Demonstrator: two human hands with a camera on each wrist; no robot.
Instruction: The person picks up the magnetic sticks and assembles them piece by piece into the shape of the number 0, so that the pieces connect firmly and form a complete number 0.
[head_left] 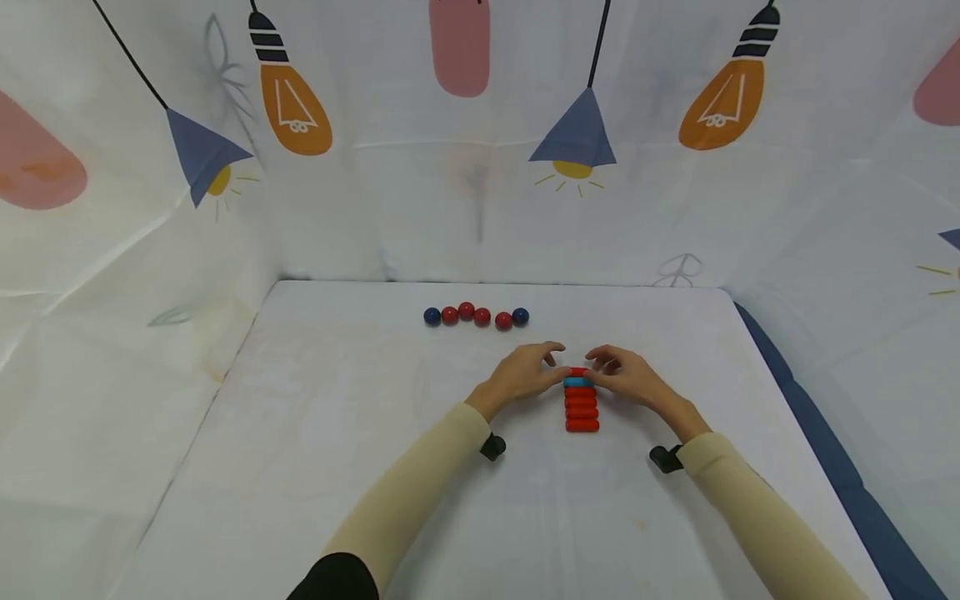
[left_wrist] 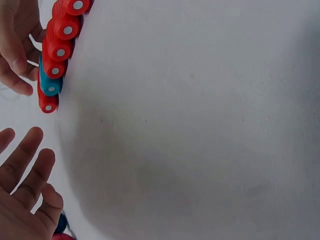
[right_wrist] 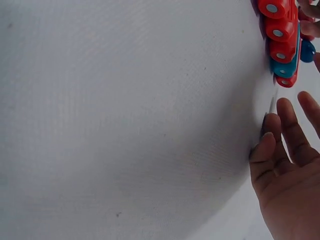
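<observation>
Several short red rods (head_left: 582, 413) lie side by side in a column on the white table, with a light-blue rod (head_left: 578, 382) second from the far end. Pale round dots mark the rod ends in the wrist views. My left hand (head_left: 525, 371) is at the column's far left, its thumb tip right at the end of the farthest red rod (head_left: 578, 372). From the other side my right hand (head_left: 628, 377) has its thumb right at the rods' right ends. The fingers of both hands are spread and loosely bent, with nothing gripped between them.
Beyond the hands, a line of red balls (head_left: 482, 317) has a dark blue ball (head_left: 432, 317) at its left end and another dark blue ball (head_left: 521, 317) at its right. A printed cloth (head_left: 480, 200) hangs behind the white table (head_left: 337, 467).
</observation>
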